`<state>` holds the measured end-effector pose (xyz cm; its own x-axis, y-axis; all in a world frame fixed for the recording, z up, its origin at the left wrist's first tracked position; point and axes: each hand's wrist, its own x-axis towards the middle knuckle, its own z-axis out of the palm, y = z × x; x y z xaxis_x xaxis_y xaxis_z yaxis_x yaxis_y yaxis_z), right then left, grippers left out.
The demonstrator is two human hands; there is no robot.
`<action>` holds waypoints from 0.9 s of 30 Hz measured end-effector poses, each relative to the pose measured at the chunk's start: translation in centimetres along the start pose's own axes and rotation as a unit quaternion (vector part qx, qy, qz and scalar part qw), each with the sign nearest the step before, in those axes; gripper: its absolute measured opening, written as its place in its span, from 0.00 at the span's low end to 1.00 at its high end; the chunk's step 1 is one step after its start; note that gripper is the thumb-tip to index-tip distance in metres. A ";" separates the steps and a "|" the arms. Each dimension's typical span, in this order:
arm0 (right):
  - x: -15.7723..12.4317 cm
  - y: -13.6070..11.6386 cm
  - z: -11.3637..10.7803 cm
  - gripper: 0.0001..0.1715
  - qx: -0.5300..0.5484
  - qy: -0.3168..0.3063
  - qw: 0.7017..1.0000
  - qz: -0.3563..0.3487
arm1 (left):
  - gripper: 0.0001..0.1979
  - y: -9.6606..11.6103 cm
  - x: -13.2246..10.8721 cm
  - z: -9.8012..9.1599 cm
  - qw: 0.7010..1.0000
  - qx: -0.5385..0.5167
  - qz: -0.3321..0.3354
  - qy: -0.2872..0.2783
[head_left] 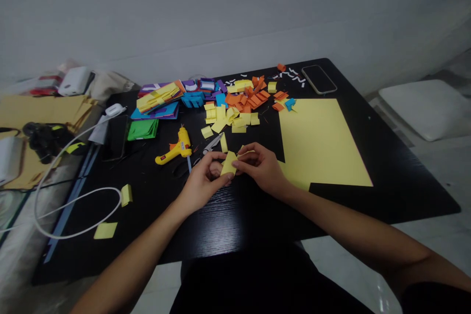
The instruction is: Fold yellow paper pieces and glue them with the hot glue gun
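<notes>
Between both hands, over the front middle of the black table, is a small piece of yellow paper. My left hand pinches its lower left side with thumb and fingers. At its right edge, my right hand closes thumb and forefinger on the same piece. Just beyond the hands lie scissors, their handles partly hidden, beside a yellow paper strip. A yellow glue gun rests to the left. Several folded yellow paper pieces are heaped farther back.
A large yellow sheet covers the right of the black table. Behind are orange paper pieces, stacked coloured papers and a phone. Green papers and a looped white cable lie left.
</notes>
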<state>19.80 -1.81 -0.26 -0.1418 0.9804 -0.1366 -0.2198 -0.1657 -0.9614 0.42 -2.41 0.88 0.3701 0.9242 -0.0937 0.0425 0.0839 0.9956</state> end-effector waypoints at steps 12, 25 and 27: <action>0.0 0.4 -0.2 0.11 -0.103 -0.031 0.991 -0.080 | 0.17 -0.2 0.2 -1.0 0.992 0.088 0.091 0.029; 0.1 0.7 -0.3 0.10 -0.076 -0.035 0.994 -0.072 | 0.11 -0.3 0.2 -0.8 0.987 0.104 0.102 0.070; 0.0 0.6 -0.2 0.10 -0.075 -0.033 0.994 -0.069 | 0.10 -0.3 0.2 -0.7 0.987 0.107 0.101 0.069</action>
<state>19.90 -1.84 -0.88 -0.1852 0.9826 0.0109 -0.0955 -0.0069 -0.9954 -0.21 -2.01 0.57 0.2625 0.9570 0.1237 0.1803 -0.1746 0.9680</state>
